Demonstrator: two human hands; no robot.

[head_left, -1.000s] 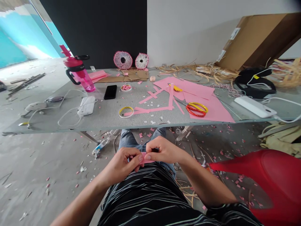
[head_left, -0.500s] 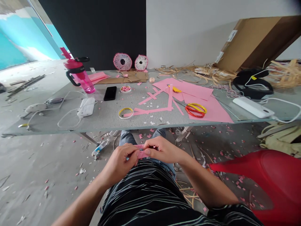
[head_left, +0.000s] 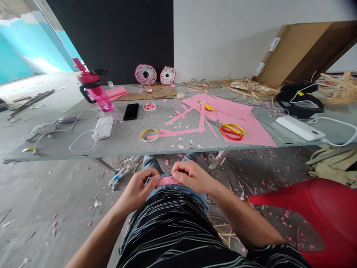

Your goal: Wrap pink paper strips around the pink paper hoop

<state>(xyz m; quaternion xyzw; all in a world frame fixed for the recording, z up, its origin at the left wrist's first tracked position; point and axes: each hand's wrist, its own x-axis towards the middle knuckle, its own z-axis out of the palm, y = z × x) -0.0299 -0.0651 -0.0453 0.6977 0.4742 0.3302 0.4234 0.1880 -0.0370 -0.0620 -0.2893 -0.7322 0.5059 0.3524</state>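
Observation:
A pink paper strip (head_left: 168,181) is stretched between my two hands, low over my lap and in front of the table edge. My left hand (head_left: 143,186) pinches its left end between thumb and fingers. My right hand (head_left: 192,176) grips the other end, with the fingertips curled over the paper. On the table beyond lie more pink strips (head_left: 189,131), a roll of tape (head_left: 149,135) and scissors with red and yellow handles (head_left: 232,131). Pink paper sheets (head_left: 248,130) lie under the scissors.
A pink water bottle (head_left: 96,91), a black phone (head_left: 131,111) and a white charger (head_left: 103,127) are on the table's left. A yellow cutter (head_left: 208,107) lies on the paper. At right are a white power bank (head_left: 300,127) and a red chair (head_left: 320,212).
My left hand has moved slightly left, away from the right. The strip, folded or doubled before, now shows as one flatter, straighter band between my hands.

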